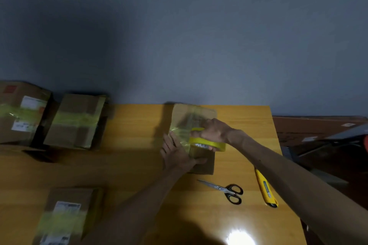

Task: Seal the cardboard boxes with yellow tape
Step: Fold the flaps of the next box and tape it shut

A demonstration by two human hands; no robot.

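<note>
A small cardboard box (186,114) lies flat on the wooden table (135,129), towards the back and middle. My right hand (214,130) grips the yellow tape roll (207,144) over the box, and a clear yellowish strip (180,132) runs from the roll leftward across the lid. My left hand (176,154) rests on the box's near left side, fingers straight along the tape and thumb hooked over the near part. The box's middle is hidden under both hands.
Black-handled scissors (226,190) and a yellow utility knife (265,188) lie near the right front. Three boxes with yellow tape bands sit at the left: two at the back (20,113) (76,120), one at the front (65,217). The table's right edge (278,145) drops to the floor.
</note>
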